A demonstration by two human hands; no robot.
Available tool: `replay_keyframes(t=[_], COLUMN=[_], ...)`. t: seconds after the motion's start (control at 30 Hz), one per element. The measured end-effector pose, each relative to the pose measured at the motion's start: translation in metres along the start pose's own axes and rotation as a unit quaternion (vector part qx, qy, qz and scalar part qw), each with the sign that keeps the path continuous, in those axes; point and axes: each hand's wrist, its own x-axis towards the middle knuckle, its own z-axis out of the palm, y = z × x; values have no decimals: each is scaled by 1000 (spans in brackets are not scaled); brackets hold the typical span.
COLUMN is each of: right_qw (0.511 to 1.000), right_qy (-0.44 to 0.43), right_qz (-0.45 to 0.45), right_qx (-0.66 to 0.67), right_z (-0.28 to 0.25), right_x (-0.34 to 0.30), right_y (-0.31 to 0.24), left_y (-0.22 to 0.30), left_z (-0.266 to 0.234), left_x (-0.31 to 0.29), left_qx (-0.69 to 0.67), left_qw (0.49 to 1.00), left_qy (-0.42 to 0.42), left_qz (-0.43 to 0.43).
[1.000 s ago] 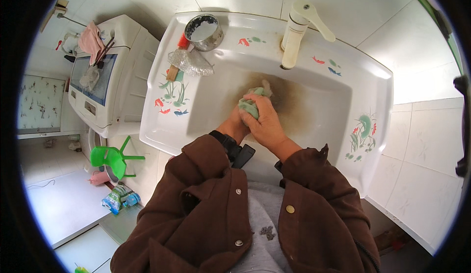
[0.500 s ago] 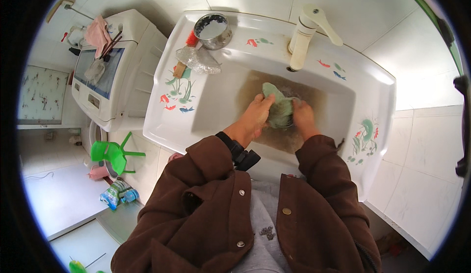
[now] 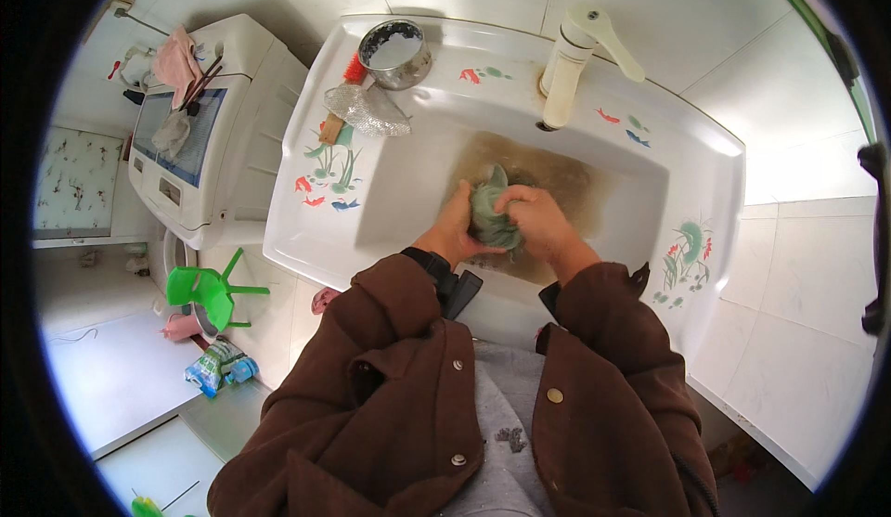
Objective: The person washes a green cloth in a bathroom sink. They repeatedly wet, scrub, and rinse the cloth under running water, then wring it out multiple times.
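Where two brown sleeves (image 3: 390,299) are stretched forward over the basin, one pale green cloth (image 3: 490,213) is seen, wet, darkened in its folds and bunched into a loose lump, with one corner stuck up at the top. It is held low over the sink bowl, between the two hands: its left side is cupped by the left hand (image 3: 453,224), and its right side is gripped by the bent fingers of the right hand (image 3: 540,220). Both hands are thus closed around the same cloth.

Beneath and beyond them, murky brown water (image 3: 571,181) is held in one white washbasin (image 3: 640,197), whose rim is decorated with painted fish and lotus plants. On the rim's far left corner, one silvery mesh pad (image 3: 369,111) is laid across one red-bristled brush (image 3: 355,69), and one round metal bowl (image 3: 408,71) with whitish contents is set just beside them. One cream single-lever faucet (image 3: 561,81) is mounted at the back. Farther left, one green plastic chair (image 3: 212,296) and one white washing machine (image 3: 246,136) are seen.
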Motion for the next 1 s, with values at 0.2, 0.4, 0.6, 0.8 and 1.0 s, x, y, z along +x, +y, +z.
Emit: replay_keyframes(t=[0.2, 0.4, 0.6, 0.8, 1.0], right_qw=[863, 894, 850, 895, 961], right_qy=[174, 235, 295, 329, 198], right_qz=[-346, -180, -59, 50, 148], right_qx=[-325, -336, -431, -298, -124], right_z=[62, 47, -4, -79, -60], right_x=[-27, -16, 15, 19, 13], right_y=[-20, -9, 22, 60, 45], left_y=[0, -9, -17, -8, -9], left_z=[-14, 8, 35, 31, 18], left_x=[18, 6, -13, -24, -14], left_qx=[38, 63, 311, 257, 198], left_qw=[968, 981, 929, 946, 963], left_qy=[-232, -149, 41, 165, 180], left_qz=[91, 112, 197, 107, 12])
